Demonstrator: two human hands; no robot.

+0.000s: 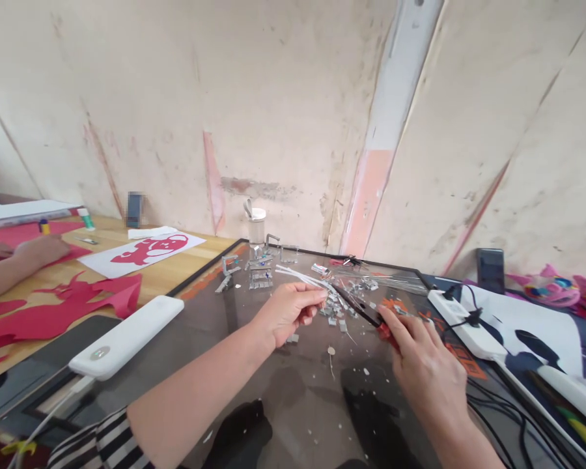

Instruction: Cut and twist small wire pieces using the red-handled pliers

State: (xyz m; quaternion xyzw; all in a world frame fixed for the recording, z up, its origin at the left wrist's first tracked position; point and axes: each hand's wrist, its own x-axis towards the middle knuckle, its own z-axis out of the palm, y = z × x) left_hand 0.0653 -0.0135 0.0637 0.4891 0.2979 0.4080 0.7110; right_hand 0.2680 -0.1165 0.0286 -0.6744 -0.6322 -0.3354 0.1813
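My left hand (293, 311) is closed, pinching thin white strips (297, 276) between thumb and fingertips above the dark glass-topped table. In my right hand (422, 355) is a long dark tool with red on its handle (359, 306); it may be scissors or pliers, but I cannot tell which. The tool's tip reaches toward the strips near my left fingertips. Just below and beyond both hands lies a scatter of small grey metal-looking pieces (340, 324). Small grey pieces also stand in short rows (260, 280) farther back.
A white power bank (129, 335) lies at left, and a white power strip (463, 324) with black plugs at right. A lidded clear cup (256, 228) stands at the back. Another person's hand (41, 251) rests by red cut paper (73, 306). Thin rods (385, 280) lie at back right.
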